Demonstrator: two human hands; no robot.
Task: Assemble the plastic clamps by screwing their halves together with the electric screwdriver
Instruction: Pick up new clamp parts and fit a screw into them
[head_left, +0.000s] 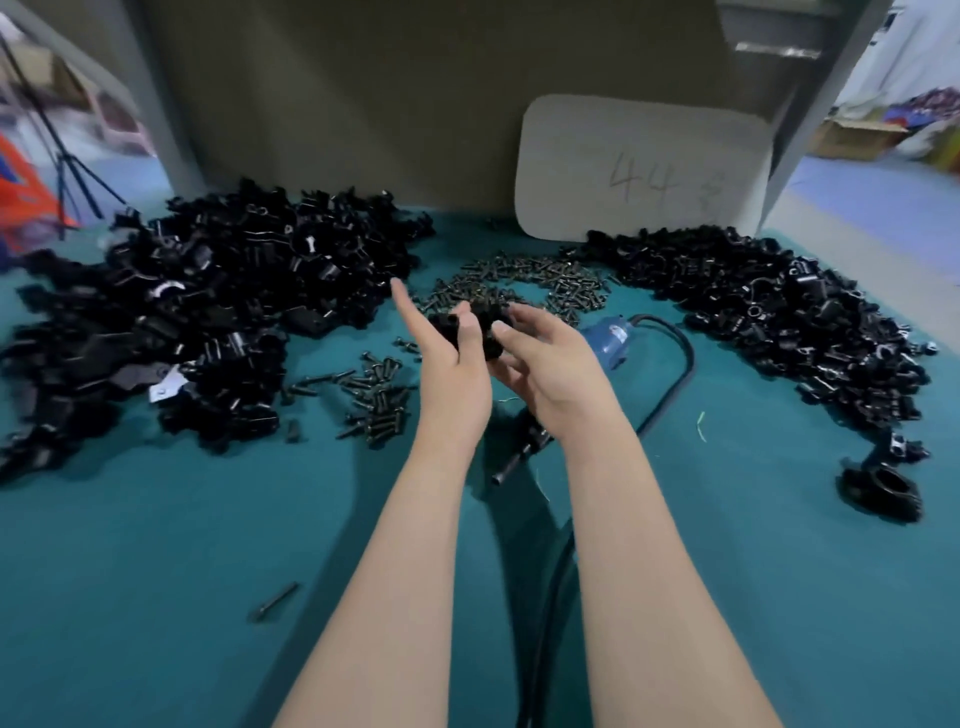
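Both hands meet above the middle of the teal table and hold black plastic clamp halves (485, 325) between them. My left hand (449, 364) pinches the piece with its thumb, while its index finger points straight up and away. My right hand (540, 364) curls its fingers round the piece from the right. The electric screwdriver lies on the table under my right wrist: its blue body (610, 338) shows beyond the hand, its black tip (511, 462) below the wrist. Loose black screws lie in a heap (524, 283) behind the hands and in a smaller scatter (376, 397) to the left.
A large pile of black clamp parts (208, 312) fills the left of the table, another pile (779, 322) curves along the right. A black ring-shaped part (883, 491) and a single screw (275, 600) lie apart. The screwdriver's black cable (675, 384) loops toward me. A white card (644, 166) leans at the back.
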